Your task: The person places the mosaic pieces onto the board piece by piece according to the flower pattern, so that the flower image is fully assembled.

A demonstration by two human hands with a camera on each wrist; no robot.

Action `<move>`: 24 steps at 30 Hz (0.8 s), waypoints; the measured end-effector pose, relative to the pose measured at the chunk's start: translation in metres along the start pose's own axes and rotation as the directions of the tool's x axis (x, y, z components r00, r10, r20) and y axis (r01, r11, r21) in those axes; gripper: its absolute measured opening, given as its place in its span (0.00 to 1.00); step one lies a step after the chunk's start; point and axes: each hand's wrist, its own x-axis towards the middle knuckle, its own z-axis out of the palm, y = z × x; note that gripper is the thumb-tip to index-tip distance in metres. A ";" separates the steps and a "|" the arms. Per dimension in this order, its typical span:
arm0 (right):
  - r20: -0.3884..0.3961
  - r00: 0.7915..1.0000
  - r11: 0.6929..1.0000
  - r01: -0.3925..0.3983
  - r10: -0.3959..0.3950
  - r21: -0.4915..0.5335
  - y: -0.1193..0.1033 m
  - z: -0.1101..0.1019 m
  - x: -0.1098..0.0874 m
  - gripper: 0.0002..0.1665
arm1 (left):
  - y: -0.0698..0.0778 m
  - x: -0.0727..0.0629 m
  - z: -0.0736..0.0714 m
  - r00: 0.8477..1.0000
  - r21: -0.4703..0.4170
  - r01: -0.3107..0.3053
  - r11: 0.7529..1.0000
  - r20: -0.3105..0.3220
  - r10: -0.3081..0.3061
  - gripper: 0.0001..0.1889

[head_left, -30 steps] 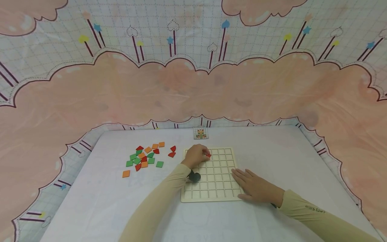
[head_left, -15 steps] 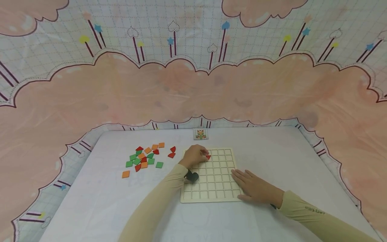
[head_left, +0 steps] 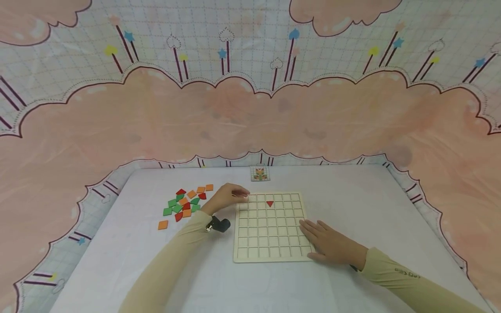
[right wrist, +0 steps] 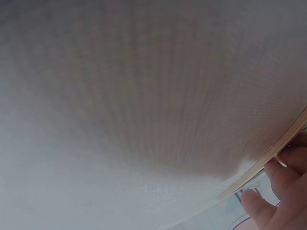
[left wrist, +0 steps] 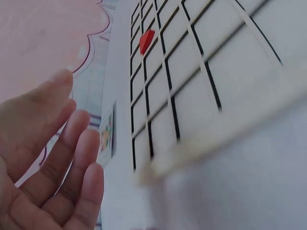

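A red triangular piece (head_left: 270, 204) lies in a cell near the far side of the pale wooden grid board (head_left: 268, 237); the left wrist view shows this red piece (left wrist: 147, 41) too. My left hand (head_left: 226, 198) hovers by the board's far left corner. In the left wrist view that left hand (left wrist: 53, 163) has loosely bent fingers with nothing between them. My right hand (head_left: 334, 243) rests flat with fingers spread over the board's right edge. The right wrist view catches its fingers (right wrist: 283, 179) against the board's wooden edge (right wrist: 254, 170).
Left of the board lies a loose cluster of orange squares (head_left: 163, 224), green pieces (head_left: 172, 203) and red pieces (head_left: 178, 216), partly behind the left hand. A small picture card (head_left: 260, 173) lies behind the board on the white table (head_left: 352, 195).
My left hand has let go of the red triangular piece, leaving it on the board, and moved left toward the loose pieces. My right hand has stayed put.
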 end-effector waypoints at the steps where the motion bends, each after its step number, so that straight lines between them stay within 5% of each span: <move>1: 0.002 1.000 1.000 -0.001 0.001 -0.001 0.000 0.000 0.000 0.43 | -0.002 -0.005 -0.006 1.000 -0.003 0.006 1.000 0.002 -0.006 0.14; 6: 0.000 1.000 1.000 0.002 -0.002 -0.001 0.000 0.001 0.000 0.43 | -0.013 -0.028 -0.041 1.000 -0.036 0.013 0.999 0.029 -0.012 0.17; 13: -0.028 1.000 1.000 0.014 -0.014 -0.011 0.001 0.003 0.000 0.43 | -0.029 -0.049 -0.078 0.994 -0.042 0.112 0.993 -0.005 -0.112 0.19; 17: -0.040 0.999 1.000 0.014 -0.014 -0.012 0.001 0.002 0.000 0.43 | -0.036 -0.050 -0.077 0.993 -0.031 0.113 0.993 -0.014 -0.114 0.18; 24: -0.016 1.000 1.000 0.009 -0.009 0.000 0.001 0.002 0.000 0.43 | -0.047 -0.042 -0.055 0.994 0.018 0.107 0.994 -0.011 -0.107 0.17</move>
